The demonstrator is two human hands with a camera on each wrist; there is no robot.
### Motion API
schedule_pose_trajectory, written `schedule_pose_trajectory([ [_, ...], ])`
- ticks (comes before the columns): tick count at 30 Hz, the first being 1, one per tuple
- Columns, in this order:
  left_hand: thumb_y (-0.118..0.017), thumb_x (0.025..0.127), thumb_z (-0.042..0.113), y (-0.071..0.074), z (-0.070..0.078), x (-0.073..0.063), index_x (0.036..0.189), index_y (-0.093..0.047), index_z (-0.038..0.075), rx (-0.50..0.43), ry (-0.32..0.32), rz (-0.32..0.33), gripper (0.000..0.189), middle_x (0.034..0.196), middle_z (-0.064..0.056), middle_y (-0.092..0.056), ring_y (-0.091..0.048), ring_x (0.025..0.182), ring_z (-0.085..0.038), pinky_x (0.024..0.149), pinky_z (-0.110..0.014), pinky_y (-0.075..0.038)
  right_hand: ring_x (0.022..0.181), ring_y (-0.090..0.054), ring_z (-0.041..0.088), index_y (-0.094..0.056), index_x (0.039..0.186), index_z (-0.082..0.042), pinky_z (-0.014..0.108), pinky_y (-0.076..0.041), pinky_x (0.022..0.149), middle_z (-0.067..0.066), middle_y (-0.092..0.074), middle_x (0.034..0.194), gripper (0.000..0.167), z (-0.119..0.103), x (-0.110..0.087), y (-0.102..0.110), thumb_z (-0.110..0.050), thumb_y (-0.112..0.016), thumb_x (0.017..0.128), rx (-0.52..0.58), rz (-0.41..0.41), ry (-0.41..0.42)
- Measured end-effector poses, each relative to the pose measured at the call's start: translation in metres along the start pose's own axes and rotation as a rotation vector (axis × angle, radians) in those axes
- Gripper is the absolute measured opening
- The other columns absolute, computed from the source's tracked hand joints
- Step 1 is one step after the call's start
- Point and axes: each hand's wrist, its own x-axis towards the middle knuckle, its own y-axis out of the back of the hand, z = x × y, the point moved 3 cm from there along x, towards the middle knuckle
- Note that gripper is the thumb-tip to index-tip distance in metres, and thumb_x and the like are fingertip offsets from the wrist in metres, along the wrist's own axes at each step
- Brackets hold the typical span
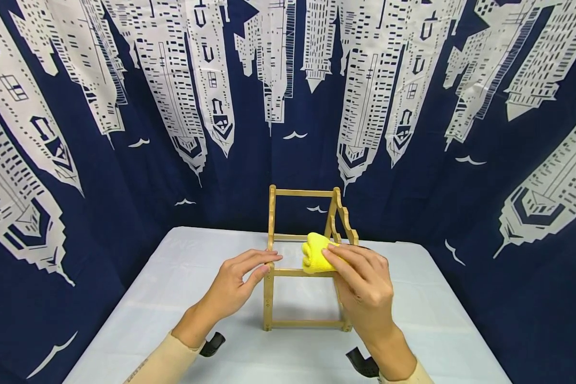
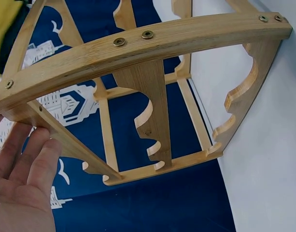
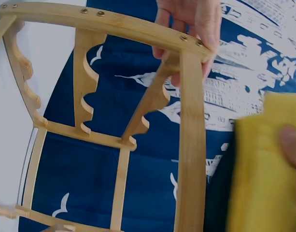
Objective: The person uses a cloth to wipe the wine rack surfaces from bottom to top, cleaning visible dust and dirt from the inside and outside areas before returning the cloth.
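Note:
A light wooden rack (image 1: 308, 273) with scalloped side pieces stands on the table. At its near left upper corner, my left hand (image 1: 240, 280) holds the frame, with the thumb on the near side and the fingers reaching across. The left wrist view shows these fingers (image 2: 39, 157) against the underside of that corner. My right hand (image 1: 365, 274) pinches a folded yellow cloth (image 1: 317, 255) over the rack's front crossbar, right of the left hand. In the right wrist view the cloth (image 3: 266, 169) is close to the lens and blurred, beside a wooden bar (image 3: 192, 140).
The table has a white cover (image 1: 173, 298). Behind and around it hangs a navy curtain (image 1: 288, 165) printed with white buildings and birds. Black curved pieces (image 1: 213, 344) sit beside both wrists. Metal bolts (image 2: 119, 42) dot the rack's frame.

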Motion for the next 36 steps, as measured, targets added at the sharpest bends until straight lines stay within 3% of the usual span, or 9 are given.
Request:
schedule_pose_trajectory([
  [4,-0.067,0.118,0.011,-0.002,0.0,0.002,0.145,-0.082,0.021,-0.007,-0.021,0.01,0.032,0.145,0.004,-0.082,-0.079,0.14,-0.024,0.117,-0.048,-0.068,0.11,-0.083,0.03,-0.092,0.119,-0.014,0.05,-0.064,0.099,0.002,-0.091,0.117,0.048,-0.001,-0.01,-0.015,-0.008,-0.107,0.074,-0.102,-0.341,-0.033],
  [6,-0.067,0.118,0.012,-0.003,0.001,0.003,0.145,-0.081,0.021,-0.011,-0.022,0.007,0.031,0.145,0.004,-0.082,-0.079,0.14,-0.025,0.117,-0.048,-0.068,0.11,-0.084,0.027,-0.092,0.12,-0.015,0.05,-0.066,0.098,0.0,-0.092,0.118,0.051,-0.001,-0.016,-0.021,-0.014,-0.108,0.072,-0.116,-0.439,-0.075],
  [8,-0.067,0.119,0.013,-0.004,0.0,0.003,0.146,-0.081,0.021,-0.014,-0.015,-0.002,0.032,0.146,0.004,-0.082,-0.079,0.141,-0.024,0.118,-0.048,-0.068,0.108,-0.084,0.025,-0.092,0.12,-0.014,0.049,-0.067,0.097,0.0,-0.092,0.116,0.049,0.0,-0.02,-0.024,-0.017,-0.108,0.074,-0.118,-0.478,-0.109],
  [17,-0.069,0.118,0.015,-0.004,0.001,0.005,0.15,-0.079,0.022,-0.028,0.016,-0.009,0.034,0.15,0.004,-0.081,-0.078,0.144,-0.025,0.118,-0.052,-0.067,0.104,-0.084,0.026,-0.092,0.119,-0.013,0.048,-0.066,0.094,0.003,-0.091,0.111,0.053,0.005,-0.025,-0.029,-0.017,-0.111,0.07,-0.11,-0.472,-0.138],
  [23,-0.071,0.117,0.017,-0.004,-0.001,0.002,0.145,-0.075,0.022,-0.096,0.101,-0.02,0.028,0.151,-0.001,-0.081,-0.08,0.14,-0.027,0.116,-0.049,-0.067,0.097,-0.083,0.024,-0.093,0.113,-0.013,0.047,-0.068,0.092,0.004,-0.092,0.105,0.052,0.001,-0.026,-0.04,-0.019,-0.114,0.065,-0.099,-0.43,-0.133],
  [30,-0.071,0.117,0.014,-0.001,0.001,0.002,0.132,-0.081,0.021,-0.119,0.073,-0.019,0.019,0.147,-0.002,-0.083,-0.078,0.143,-0.03,0.116,-0.051,-0.066,0.096,-0.084,0.024,-0.093,0.114,-0.011,0.045,-0.069,0.095,0.003,-0.092,0.106,0.048,-0.014,-0.024,-0.06,-0.025,-0.111,0.071,-0.076,-0.441,-0.098],
  [36,-0.073,0.116,0.012,0.002,-0.001,0.002,0.131,-0.083,0.021,-0.136,0.078,-0.01,0.02,0.144,0.0,-0.084,-0.079,0.141,-0.03,0.117,-0.052,-0.066,0.097,-0.084,0.022,-0.093,0.115,-0.012,0.044,-0.069,0.095,0.002,-0.092,0.108,0.048,-0.015,-0.02,-0.061,-0.028,-0.109,0.073,-0.082,-0.469,-0.078],
])
